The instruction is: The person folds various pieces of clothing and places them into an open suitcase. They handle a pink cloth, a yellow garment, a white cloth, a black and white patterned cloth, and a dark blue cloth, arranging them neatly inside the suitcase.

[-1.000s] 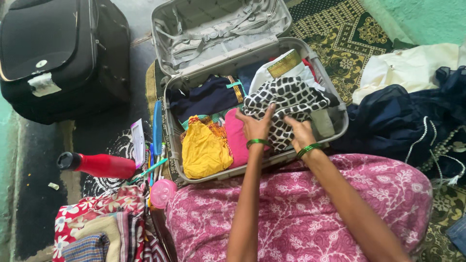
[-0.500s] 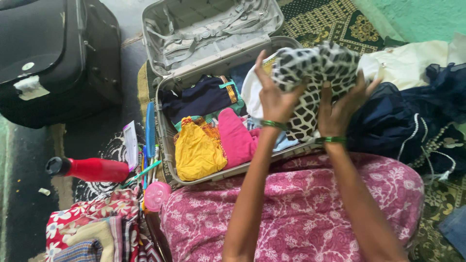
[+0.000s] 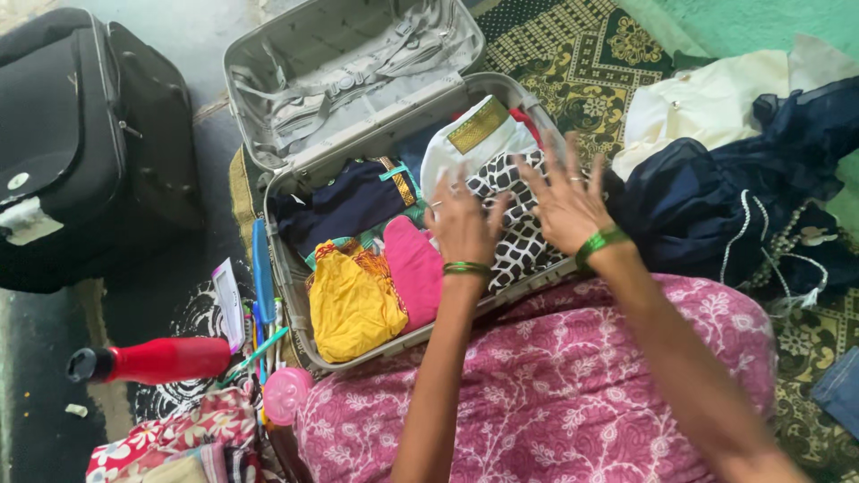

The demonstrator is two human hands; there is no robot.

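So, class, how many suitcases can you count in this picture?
2. A grey suitcase lies open in the middle, under the left hand and right hand. A black suitcase lies shut at far left.

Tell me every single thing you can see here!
Open suitcase: one, grey, centre.
Spotted cloth: one, black and white, in suitcase under the hands.
White cloth: one, gold trim, in suitcase behind it.
Pink cloth: one, in suitcase.
Yellow cloth: one, in suitcase, front left.
Navy cloth: one, in suitcase, back left.
Black suitcase: one, shut, far left.
Red bottle: one, lying on floor, left.
Dark clothes pile: navy, right.
Cream cloth: one, upper right.
Left hand: flat on spotted cloth.
Right hand: fingers spread over it.
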